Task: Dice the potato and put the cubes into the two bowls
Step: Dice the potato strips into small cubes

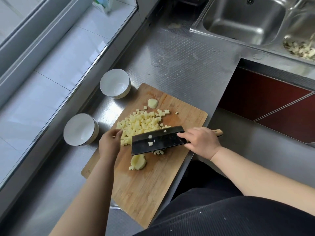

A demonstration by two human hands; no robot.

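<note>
Dicing looks nearly finished: pale yellow potato cubes (141, 124) heap on the wooden cutting board (144, 184), both white ceramic bowls (115, 83) beside it sit unfilled, the right hand (201, 142) grips the dark cleaver (158, 139), and the left hand (110, 143) lies relaxed against the heap.

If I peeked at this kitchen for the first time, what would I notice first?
Probably the heap of pale yellow potato cubes in the middle of the wooden cutting board. Next, the big dark cleaver held by the right hand, with cubes stuck to its blade, while the left hand touches the heap. Two empty white bowls sit left of the board.
</note>
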